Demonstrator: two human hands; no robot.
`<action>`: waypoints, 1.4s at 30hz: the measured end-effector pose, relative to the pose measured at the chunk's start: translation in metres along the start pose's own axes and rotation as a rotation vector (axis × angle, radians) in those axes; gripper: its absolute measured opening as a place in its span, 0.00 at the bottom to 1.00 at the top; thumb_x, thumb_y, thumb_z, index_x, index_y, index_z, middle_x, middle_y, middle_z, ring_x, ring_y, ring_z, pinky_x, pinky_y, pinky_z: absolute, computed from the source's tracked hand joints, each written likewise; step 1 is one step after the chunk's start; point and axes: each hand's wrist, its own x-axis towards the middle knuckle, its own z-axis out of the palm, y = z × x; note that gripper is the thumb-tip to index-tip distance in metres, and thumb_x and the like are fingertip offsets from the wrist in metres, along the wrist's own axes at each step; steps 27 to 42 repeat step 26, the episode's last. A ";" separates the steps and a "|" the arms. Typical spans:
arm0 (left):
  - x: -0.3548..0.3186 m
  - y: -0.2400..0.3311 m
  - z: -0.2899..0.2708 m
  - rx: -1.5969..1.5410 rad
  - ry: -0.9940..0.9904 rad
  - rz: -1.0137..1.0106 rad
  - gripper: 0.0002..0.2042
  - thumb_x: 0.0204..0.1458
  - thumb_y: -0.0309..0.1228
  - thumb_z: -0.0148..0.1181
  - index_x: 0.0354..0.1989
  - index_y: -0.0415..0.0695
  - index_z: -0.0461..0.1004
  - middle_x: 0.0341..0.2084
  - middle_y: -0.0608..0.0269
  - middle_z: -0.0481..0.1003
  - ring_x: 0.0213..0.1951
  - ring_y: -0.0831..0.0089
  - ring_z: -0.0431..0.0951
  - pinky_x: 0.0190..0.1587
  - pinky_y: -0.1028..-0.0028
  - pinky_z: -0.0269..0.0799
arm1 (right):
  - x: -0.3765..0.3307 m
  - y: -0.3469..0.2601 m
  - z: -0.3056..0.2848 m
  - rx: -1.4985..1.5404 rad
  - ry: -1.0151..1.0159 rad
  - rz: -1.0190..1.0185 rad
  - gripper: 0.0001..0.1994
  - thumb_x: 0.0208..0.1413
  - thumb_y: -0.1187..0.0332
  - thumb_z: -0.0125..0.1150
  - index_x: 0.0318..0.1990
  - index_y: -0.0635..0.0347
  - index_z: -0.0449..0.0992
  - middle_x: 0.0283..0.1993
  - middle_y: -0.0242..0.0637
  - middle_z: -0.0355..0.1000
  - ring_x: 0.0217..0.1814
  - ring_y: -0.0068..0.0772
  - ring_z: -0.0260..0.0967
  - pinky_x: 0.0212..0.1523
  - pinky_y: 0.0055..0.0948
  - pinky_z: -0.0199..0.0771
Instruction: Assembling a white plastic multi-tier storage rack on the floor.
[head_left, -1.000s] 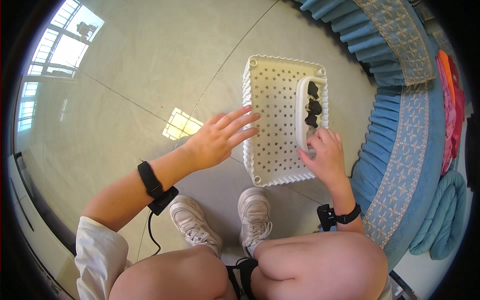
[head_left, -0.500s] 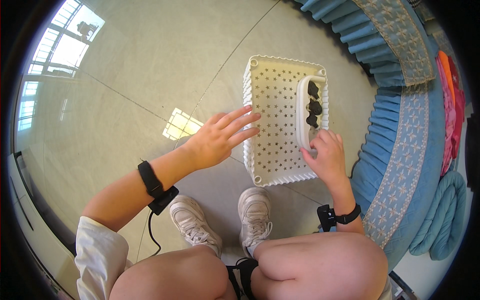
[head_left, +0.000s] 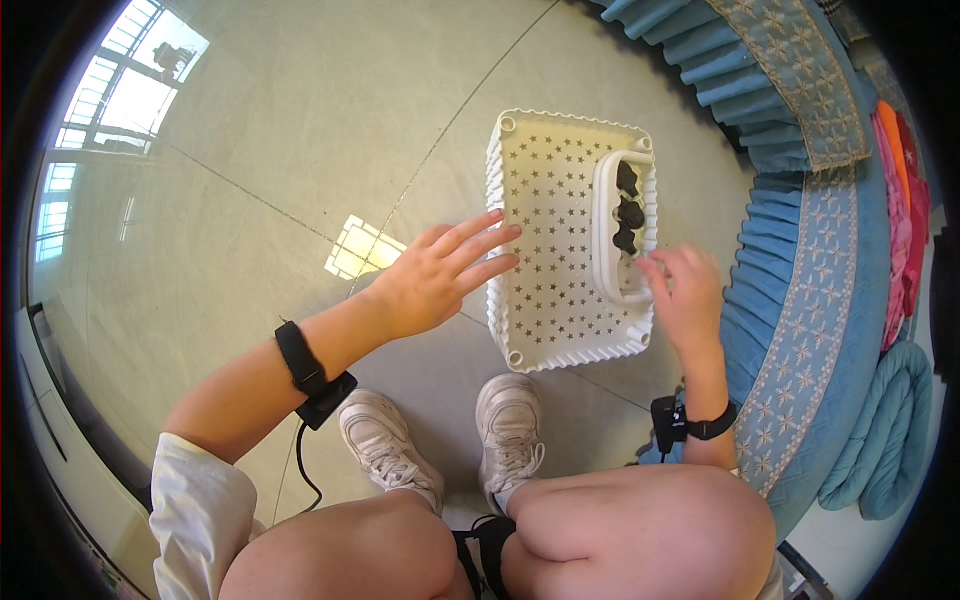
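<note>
A white plastic basket [head_left: 552, 300] with star-shaped holes and a wavy edge stands on the floor in front of me. My left hand [head_left: 440, 268] lies open at its left edge, fingers stretched with their tips over the rim. Along the basket's right side lies a rounded white plastic frame [head_left: 603, 235]. Several black lumpy pieces [head_left: 630, 212] sit in a row inside the frame. My right hand [head_left: 688, 295] hovers by the basket's right edge near the frame's lower end, fingers curled and thumb close to them. Whatever its fingertips may pinch is too small to make out.
To the right hangs a blue pleated cloth skirt [head_left: 765, 265] with a patterned band. Pink and red cloth [head_left: 900, 210] and a rolled blue quilt [head_left: 885, 440] are beyond it. My shoes [head_left: 510, 430] stand close below the basket on the tiled floor [head_left: 300, 120].
My right hand has let go of the white frame's lower end and moved right, to the basket's edge. The left hand has not moved.
</note>
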 end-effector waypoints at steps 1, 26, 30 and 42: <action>0.002 0.000 -0.001 -0.005 0.011 0.009 0.36 0.37 0.18 0.62 0.62 0.49 0.65 0.69 0.62 0.57 0.72 0.58 0.54 0.62 0.59 0.65 | 0.006 0.004 -0.007 -0.070 0.049 0.014 0.11 0.44 0.64 0.72 0.29 0.59 0.79 0.31 0.37 0.69 0.39 0.42 0.68 0.43 0.39 0.64; -0.003 -0.003 0.004 -0.005 0.012 0.008 0.37 0.37 0.19 0.62 0.63 0.49 0.64 0.70 0.61 0.56 0.72 0.58 0.53 0.63 0.58 0.64 | 0.017 0.007 0.032 -0.106 0.082 -0.073 0.07 0.44 0.69 0.72 0.26 0.59 0.78 0.29 0.36 0.69 0.36 0.41 0.69 0.40 0.38 0.64; -0.003 -0.003 0.004 -0.005 0.012 0.008 0.37 0.37 0.19 0.62 0.63 0.49 0.64 0.70 0.61 0.56 0.72 0.58 0.53 0.63 0.58 0.64 | 0.017 0.007 0.032 -0.106 0.082 -0.073 0.07 0.44 0.69 0.72 0.26 0.59 0.78 0.29 0.36 0.69 0.36 0.41 0.69 0.40 0.38 0.64; -0.003 -0.003 0.004 -0.005 0.012 0.008 0.37 0.37 0.19 0.62 0.63 0.49 0.64 0.70 0.61 0.56 0.72 0.58 0.53 0.63 0.58 0.64 | 0.017 0.007 0.032 -0.106 0.082 -0.073 0.07 0.44 0.69 0.72 0.26 0.59 0.78 0.29 0.36 0.69 0.36 0.41 0.69 0.40 0.38 0.64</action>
